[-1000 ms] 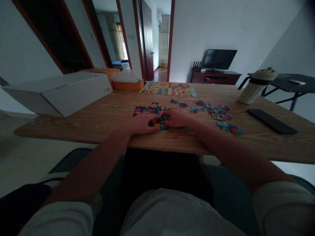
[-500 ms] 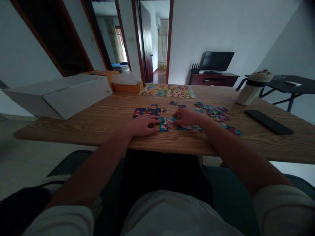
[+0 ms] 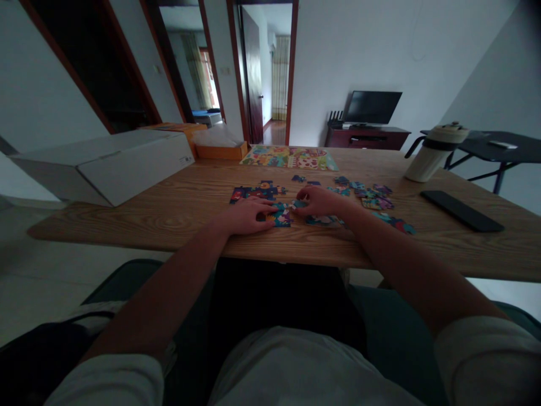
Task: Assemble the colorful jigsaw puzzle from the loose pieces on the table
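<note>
My left hand lies on the near edge of a small group of jigsaw pieces on the wooden table, its fingertips over the pieces. My right hand sits just beyond, fingertips on a teal piece. Whether either hand grips a piece is hard to see. Behind my left hand is a joined dark blue puzzle section. Loose pieces lie scattered to the right, and a colourful picture sheet lies at the far edge.
A large white cardboard box and an orange box stand at the far left. A cream insulated tumbler and a flat black slab are on the right. My lap lies below the table's front edge.
My right hand has moved right, away from my left hand, uncovering more of the pieces between them. The view has tilted slightly upward. Little differs over the last half second.
</note>
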`<state>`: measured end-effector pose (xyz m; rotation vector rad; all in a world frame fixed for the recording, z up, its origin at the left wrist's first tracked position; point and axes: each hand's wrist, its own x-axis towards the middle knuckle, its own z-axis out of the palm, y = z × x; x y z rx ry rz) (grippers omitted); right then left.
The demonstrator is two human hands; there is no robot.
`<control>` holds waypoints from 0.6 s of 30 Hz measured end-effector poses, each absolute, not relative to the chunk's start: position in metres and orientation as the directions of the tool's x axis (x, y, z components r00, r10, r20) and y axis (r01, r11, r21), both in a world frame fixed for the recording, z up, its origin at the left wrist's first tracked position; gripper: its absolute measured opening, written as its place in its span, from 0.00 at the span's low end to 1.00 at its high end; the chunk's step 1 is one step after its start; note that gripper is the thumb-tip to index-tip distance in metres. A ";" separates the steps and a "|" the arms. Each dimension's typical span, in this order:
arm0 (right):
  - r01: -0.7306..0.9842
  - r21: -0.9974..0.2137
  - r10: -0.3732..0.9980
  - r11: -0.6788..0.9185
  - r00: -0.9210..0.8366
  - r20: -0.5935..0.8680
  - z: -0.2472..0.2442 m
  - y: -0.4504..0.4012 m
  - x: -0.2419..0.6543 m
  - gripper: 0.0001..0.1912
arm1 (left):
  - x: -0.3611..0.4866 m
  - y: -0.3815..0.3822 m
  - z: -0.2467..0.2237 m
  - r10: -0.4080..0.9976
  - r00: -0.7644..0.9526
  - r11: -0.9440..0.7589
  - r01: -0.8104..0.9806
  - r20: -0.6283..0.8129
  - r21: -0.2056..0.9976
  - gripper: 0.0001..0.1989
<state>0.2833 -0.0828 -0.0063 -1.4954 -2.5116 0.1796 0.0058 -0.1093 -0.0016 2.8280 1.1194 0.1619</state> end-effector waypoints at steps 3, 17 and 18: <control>0.835 -0.214 0.862 0.507 -0.493 0.116 -0.008 -0.084 0.280 0.28 | 0.005 -0.109 -0.004 0.685 0.725 -0.728 0.675 0.076 0.117 0.27; 0.750 -0.229 0.781 0.621 -0.618 0.091 -0.001 -0.090 0.282 0.20 | 0.040 -0.115 0.003 0.597 0.802 -0.802 0.597 0.033 0.019 0.30; 0.750 -0.246 0.785 0.614 -0.613 0.089 -0.002 -0.088 0.284 0.20 | 0.039 -0.114 0.001 0.592 0.805 -0.806 0.592 0.037 0.015 0.31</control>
